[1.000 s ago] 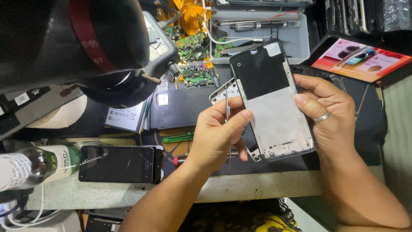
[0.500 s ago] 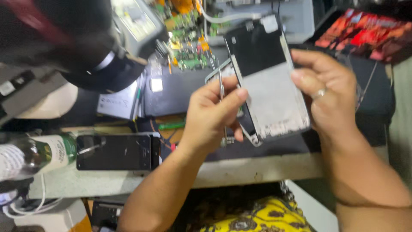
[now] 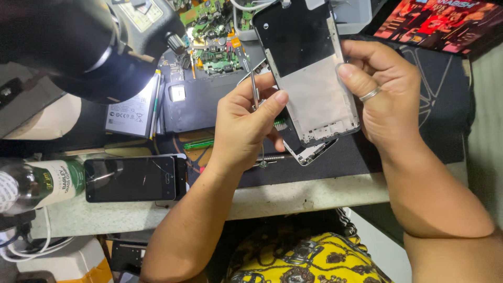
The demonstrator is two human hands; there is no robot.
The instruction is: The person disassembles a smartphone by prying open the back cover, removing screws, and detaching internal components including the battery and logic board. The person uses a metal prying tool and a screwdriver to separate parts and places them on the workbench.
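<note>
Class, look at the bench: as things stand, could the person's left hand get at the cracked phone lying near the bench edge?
Probably yes, but not freely. The left hand is pinching tweezers, so it would have to put them down first. The cracked phone lies uncovered to its left, with nothing between them.

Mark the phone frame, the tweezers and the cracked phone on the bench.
phone frame (image 3: 319,99), head view, on its bare grey lower panel.
tweezers (image 3: 254,89), head view, mid-shaft above the left fingers.
cracked phone (image 3: 131,178), head view, screen centre.

- You're at a phone repair bench: bare circuit boards (image 3: 212,39) and a cracked phone (image 3: 133,178) lie on it.
- A work lamp (image 3: 78,44) hangs over your dark mat (image 3: 367,152).
</note>
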